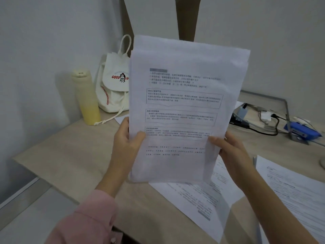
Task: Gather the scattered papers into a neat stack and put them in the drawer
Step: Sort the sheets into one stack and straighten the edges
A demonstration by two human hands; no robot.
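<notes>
I hold a stack of printed papers (181,106) upright above the desk, its top edges uneven. My left hand (125,141) grips the stack's lower left edge, thumb on the front sheet. My right hand (228,150) grips the lower right edge the same way. Loose printed sheets (198,203) lie flat on the desk under the stack. Another sheet (299,191) lies at the right. A corner of one more paper (121,118) pokes out behind my left hand. No drawer is visible.
A light wooden desk (73,155) fills the view, its left edge near the wall. A yellow bottle (86,97) and a white drawstring bag (114,85) stand at the back left. Cables, adapters and a blue device (302,131) sit at the back right.
</notes>
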